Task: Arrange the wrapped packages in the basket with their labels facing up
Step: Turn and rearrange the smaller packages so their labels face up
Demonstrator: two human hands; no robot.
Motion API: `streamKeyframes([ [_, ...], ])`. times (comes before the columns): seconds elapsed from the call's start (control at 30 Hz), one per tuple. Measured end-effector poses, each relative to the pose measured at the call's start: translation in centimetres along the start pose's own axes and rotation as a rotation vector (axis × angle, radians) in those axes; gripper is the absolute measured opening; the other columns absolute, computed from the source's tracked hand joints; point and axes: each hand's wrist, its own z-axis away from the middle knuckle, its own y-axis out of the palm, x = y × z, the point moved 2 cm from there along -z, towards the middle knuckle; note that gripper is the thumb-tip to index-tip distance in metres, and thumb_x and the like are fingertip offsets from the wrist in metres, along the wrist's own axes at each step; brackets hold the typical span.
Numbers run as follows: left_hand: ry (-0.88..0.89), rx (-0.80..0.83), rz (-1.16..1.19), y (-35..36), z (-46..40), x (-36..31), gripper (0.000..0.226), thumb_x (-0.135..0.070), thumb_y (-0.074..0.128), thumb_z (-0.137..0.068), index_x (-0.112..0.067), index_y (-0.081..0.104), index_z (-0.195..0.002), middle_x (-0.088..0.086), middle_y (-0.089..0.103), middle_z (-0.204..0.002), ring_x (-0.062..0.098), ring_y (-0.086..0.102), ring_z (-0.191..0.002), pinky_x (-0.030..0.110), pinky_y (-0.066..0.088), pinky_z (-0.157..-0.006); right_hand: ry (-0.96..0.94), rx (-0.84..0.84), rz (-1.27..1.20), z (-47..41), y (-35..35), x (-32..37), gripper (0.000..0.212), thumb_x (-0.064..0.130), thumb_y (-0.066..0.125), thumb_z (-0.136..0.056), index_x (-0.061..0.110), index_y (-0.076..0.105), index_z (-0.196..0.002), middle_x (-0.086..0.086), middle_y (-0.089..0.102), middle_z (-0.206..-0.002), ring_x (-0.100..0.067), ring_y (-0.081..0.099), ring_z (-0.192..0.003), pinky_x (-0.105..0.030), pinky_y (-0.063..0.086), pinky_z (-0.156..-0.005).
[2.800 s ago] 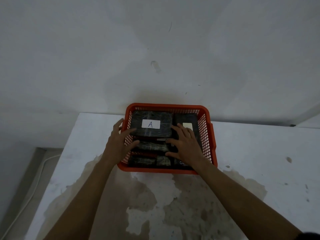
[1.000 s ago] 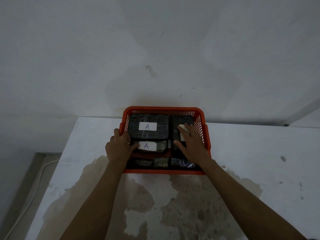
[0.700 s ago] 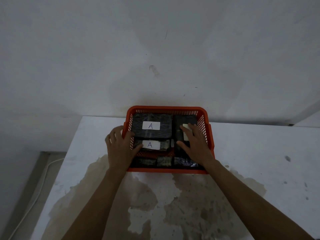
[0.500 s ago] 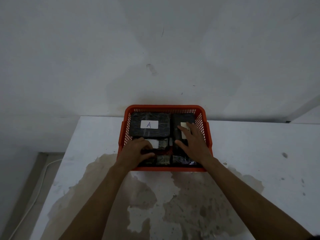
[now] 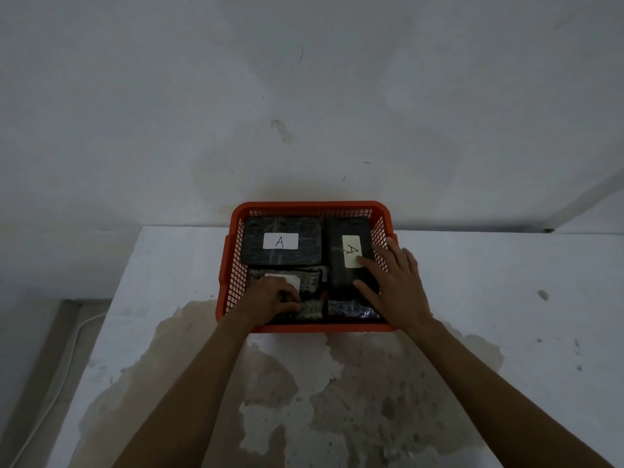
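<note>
Head view, basket: an orange mesh basket (image 5: 305, 327) sits at the far edge of a stained white tabletop (image 5: 472, 298), against the wall.
Head view, packages: four or more dark wrapped packages lie inside. The far-left package (image 5: 282, 228) and the far-right package (image 5: 347, 275) show white labels marked A facing up; the middle-left package (image 5: 309, 282) shows part of a label.
Head view, left hand: the left hand (image 5: 270, 298) is curled down over the near-left package (image 5: 312, 310), fingers closing on it; how firm the grip is I cannot tell.
Head view, right hand: the right hand (image 5: 393, 282) lies flat and spread on the far-right package, gripping nothing.
Step in hand: probably taking up the near-left package, whose label is not visible.
Next move: likely lifting and turning it label-up, then the near-right package (image 5: 351, 309).
</note>
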Motion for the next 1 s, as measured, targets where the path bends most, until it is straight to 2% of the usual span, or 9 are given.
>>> streamKeyframes([
  [0.23, -0.001, 0.014, 0.029, -0.6, -0.6, -0.6, 0.012, -0.028, 0.068, -0.085, -0.019, 0.071, -0.091, 0.000, 0.071, -0.098, 0.013, 0.062, -0.089, 0.033, 0.051, -0.084, 0.009, -0.022, -0.023, -0.1, 0.6, -0.3, 0.045, 0.053, 0.049, -0.094, 0.023, 0.059, -0.126, -0.013, 0.049, -0.144, -0.031, 0.027, -0.144, -0.053, 0.027, -0.115],
  [0.4, 0.024, -0.027, -0.019, -0.3, -0.2, -1.1, 0.013, -0.020, 0.065, -0.087, -0.027, 0.055, -0.092, 0.000, 0.072, -0.098, 0.014, 0.065, -0.087, 0.038, 0.056, -0.082, 0.011, -0.027, -0.022, 0.0, 0.6, -0.2, 0.043, 0.052, 0.048, -0.094, 0.024, 0.058, -0.126, -0.011, 0.050, -0.143, -0.031, 0.028, -0.143, -0.052, 0.029, -0.113],
  [0.5, 0.073, -0.011, -0.049, 0.0, -0.1, -1.0, 0.007, -0.022, 0.062, -0.090, -0.026, 0.065, -0.095, 0.000, 0.071, -0.102, 0.013, 0.064, -0.093, 0.038, 0.055, -0.086, 0.015, -0.024, -0.023, 0.0, 0.4, -0.2, 0.041, 0.050, 0.051, -0.094, 0.025, 0.059, -0.125, -0.011, 0.051, -0.142, -0.031, 0.029, -0.143, -0.051, 0.030, -0.113],
  [0.67, 0.040, 0.064, -0.011, -0.6, 0.3, -0.7, 0.034, -0.046, 0.070, -0.080, -0.027, 0.070, -0.108, -0.003, 0.071, -0.112, 0.006, 0.061, -0.089, 0.026, 0.052, -0.083, 0.019, -0.009, -0.020, 0.0, 0.6, -0.3, 0.042, 0.051, 0.050, -0.094, 0.025, 0.058, -0.126, -0.010, 0.051, -0.142, -0.031, 0.028, -0.143, -0.051, 0.031, -0.112],
  [0.73, 0.027, 0.065, -0.026, -0.6, 0.6, -0.6, 0.041, -0.049, 0.072, -0.076, -0.028, 0.068, -0.111, -0.004, 0.069, -0.113, 0.008, 0.063, -0.088, 0.028, 0.054, -0.082, 0.019, -0.007, -0.017, 0.0, 0.6, -0.3, 0.043, 0.052, 0.049, -0.094, 0.025, 0.058, -0.126, -0.010, 0.051, -0.142, -0.030, 0.028, -0.143, -0.051, 0.031, -0.112],
  [0.87, 0.065, -0.011, -0.051, -0.7, 0.7, -0.7, 0.034, -0.044, 0.068, -0.083, -0.024, 0.070, -0.110, -0.001, 0.066, -0.109, 0.012, 0.060, -0.093, 0.036, 0.053, -0.085, 0.022, -0.005, -0.018, 0.0, 0.7, -0.4, 0.042, 0.052, 0.049, -0.094, 0.026, 0.057, -0.126, -0.009, 0.050, -0.142, -0.029, 0.028, -0.143, -0.050, 0.030, -0.112],
  [1.0, 0.098, 0.000, -0.044, -0.8, 0.7, -0.7, 0.025, -0.036, 0.062, -0.089, -0.019, 0.073, -0.103, 0.001, 0.069, -0.101, 0.013, 0.061, -0.091, 0.039, 0.052, -0.085, 0.027, -0.008, -0.029, 0.0, 0.7, -0.4, 0.040, 0.051, 0.049, -0.094, 0.027, 0.056, -0.126, -0.008, 0.051, -0.141, -0.030, 0.028, -0.143, -0.051, 0.030, -0.111],
])
